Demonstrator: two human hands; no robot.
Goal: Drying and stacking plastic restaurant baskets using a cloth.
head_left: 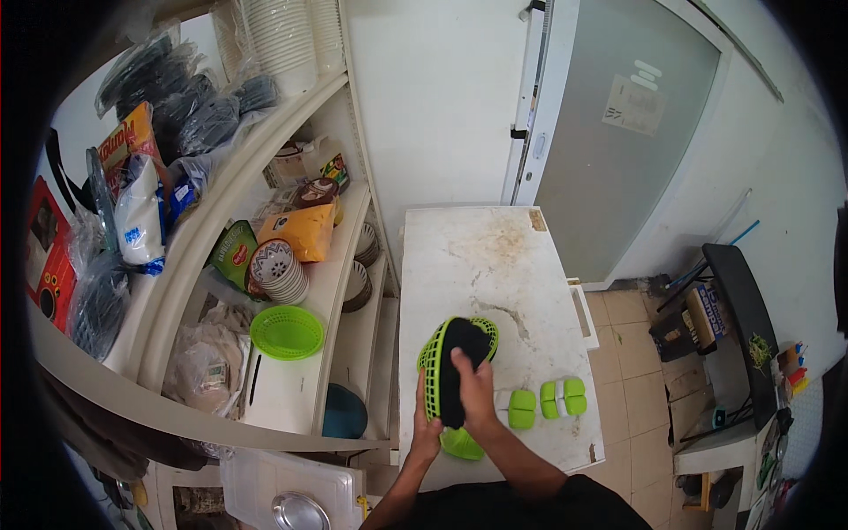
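Observation:
My left hand point(426, 426) is closed on the side of a lime-green plastic lattice basket point(430, 375), tipped up on its edge above the white table. With my right hand point(478, 393) I grip a black cloth point(451, 380) against the basket, thumb on top of it. Another green lattice rim point(488, 329) shows behind the cloth, and I cannot tell whether it is a separate basket. A further green item point(462, 444) lies under my wrists, partly hidden. To the right of my hand sit small green-and-white lidded containers point(521, 410).
The white table point(450, 256) has worn, stained patches. At left, shelves hold a green oval basket point(288, 333), stacked patterned bowls point(281, 269), food pouches point(300, 231) and plastic-wrapped black lids point(208, 115). A sliding glass door point(636, 177) stands at far right, beside a black side table point(742, 327).

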